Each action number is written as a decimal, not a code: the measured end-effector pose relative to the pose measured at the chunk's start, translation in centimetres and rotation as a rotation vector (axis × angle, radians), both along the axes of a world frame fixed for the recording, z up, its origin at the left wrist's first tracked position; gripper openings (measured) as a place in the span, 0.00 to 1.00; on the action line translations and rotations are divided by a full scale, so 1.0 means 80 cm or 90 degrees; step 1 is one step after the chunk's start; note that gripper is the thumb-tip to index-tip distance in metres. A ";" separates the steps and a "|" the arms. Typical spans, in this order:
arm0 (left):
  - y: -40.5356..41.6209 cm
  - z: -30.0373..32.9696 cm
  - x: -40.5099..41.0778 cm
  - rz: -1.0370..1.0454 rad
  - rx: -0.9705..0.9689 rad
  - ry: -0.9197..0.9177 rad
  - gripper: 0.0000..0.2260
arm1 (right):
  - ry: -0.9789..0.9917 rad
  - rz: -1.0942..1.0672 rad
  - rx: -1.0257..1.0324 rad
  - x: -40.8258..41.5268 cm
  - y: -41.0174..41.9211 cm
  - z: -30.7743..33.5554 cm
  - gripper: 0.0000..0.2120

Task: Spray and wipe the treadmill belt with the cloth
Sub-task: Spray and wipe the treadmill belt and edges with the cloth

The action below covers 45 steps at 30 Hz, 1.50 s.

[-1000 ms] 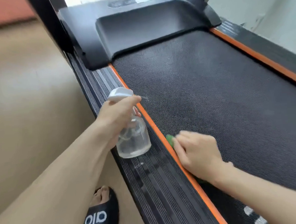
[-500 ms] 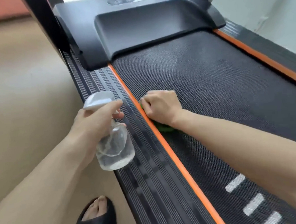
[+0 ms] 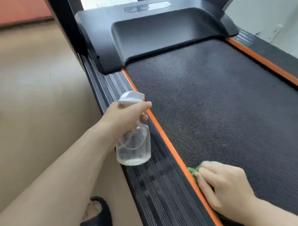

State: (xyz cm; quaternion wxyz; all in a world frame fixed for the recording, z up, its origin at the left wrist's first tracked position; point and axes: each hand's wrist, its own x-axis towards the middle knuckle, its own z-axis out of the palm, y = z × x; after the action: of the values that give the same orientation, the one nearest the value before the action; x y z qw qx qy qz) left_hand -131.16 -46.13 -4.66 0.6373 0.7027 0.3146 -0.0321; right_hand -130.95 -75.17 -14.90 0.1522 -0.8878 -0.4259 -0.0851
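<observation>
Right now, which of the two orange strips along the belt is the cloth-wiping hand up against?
The left orange strip, next to the ribbed side rail. The right hand presses the green cloth against it; the other strip runs along the far side, untouched.

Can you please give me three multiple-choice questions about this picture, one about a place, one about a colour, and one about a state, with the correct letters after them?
1. Where is the cloth?
A. on the belt's left edge, under the right hand
B. on the floor
C. on the motor cover

2. What colour is the strip beside the belt?
A. blue
B. orange
C. white

3. What is the left hand doing?
A. resting open
B. pressing the belt
C. holding the spray bottle

Answers:
1 A, green cloth shows under the right hand on the belt.
2 B, the strip is orange.
3 C, the left hand grips the spray bottle.
</observation>
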 end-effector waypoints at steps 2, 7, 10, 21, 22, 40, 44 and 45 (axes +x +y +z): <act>0.010 0.002 0.014 -0.005 -0.008 -0.002 0.15 | -0.020 0.024 -0.017 0.005 -0.007 -0.001 0.20; 0.037 -0.015 0.059 -0.001 -0.082 -0.019 0.16 | -0.076 -0.014 -0.016 0.115 0.106 -0.004 0.18; 0.055 -0.032 0.081 -0.027 -0.115 -0.013 0.12 | -0.092 -0.079 -0.027 0.214 0.232 -0.004 0.18; 0.080 -0.046 0.105 -0.052 -0.154 0.020 0.12 | 0.005 -0.222 -0.008 0.141 0.205 -0.001 0.17; 0.078 -0.041 0.108 -0.068 -0.149 0.021 0.12 | 0.017 -0.210 -0.009 0.110 0.173 0.001 0.18; 0.026 0.009 0.145 -0.188 -0.067 -0.047 0.14 | -0.023 -0.273 -0.038 0.167 0.187 -0.001 0.15; 0.015 0.015 0.145 -0.198 -0.071 -0.025 0.15 | -0.012 -0.202 0.013 0.033 0.066 -0.012 0.17; 0.010 0.014 0.145 -0.198 -0.067 -0.016 0.15 | -0.029 -0.201 0.010 0.011 0.037 -0.013 0.18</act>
State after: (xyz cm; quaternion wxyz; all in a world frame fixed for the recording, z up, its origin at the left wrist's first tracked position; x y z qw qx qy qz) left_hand -119.54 -45.29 -3.57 0.6647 0.7088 0.1917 -0.1379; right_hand -130.08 -72.22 -15.96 0.1344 -0.9402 -0.2840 -0.1314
